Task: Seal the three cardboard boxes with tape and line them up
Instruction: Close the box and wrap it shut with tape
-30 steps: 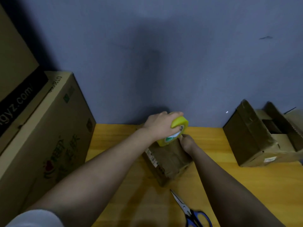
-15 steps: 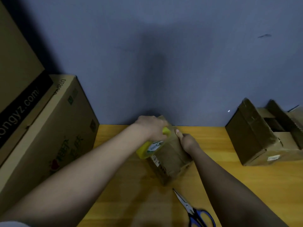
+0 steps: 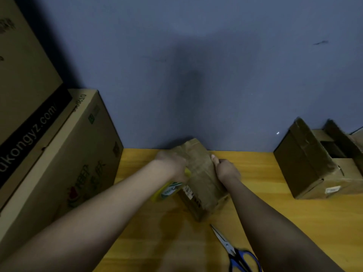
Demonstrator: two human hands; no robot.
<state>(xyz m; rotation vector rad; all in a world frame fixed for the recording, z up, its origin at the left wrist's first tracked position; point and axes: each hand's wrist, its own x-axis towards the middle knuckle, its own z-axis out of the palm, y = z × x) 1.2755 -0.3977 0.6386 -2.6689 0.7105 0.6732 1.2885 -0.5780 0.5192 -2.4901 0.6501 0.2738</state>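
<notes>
While the blue-grey wall is filling the far side of the scene, two big cardboard cartons are standing at the left: a tall one with a black printed band, and a lower one leaning against the left edge of the yellow wooden worktop. An open box is sitting on the worktop at the far right, close to the wall, with its flaps standing up. In the middle, near the wall, a small brown box is resting on the worktop, turned at an angle, with shiny tape lying across its top and a white label showing on its near left side. The left hand is pressing against the left side of this small box and is grasping a yellow tape roll, which is hanging just below the hand and beside the box. The right hand is clenching around the right edge of the same box, with its thumb lying on the top. A pair of scissors with blue handles is lying on the worktop near the person, just beside the right forearm, with its blades pointing toward the small box.
</notes>
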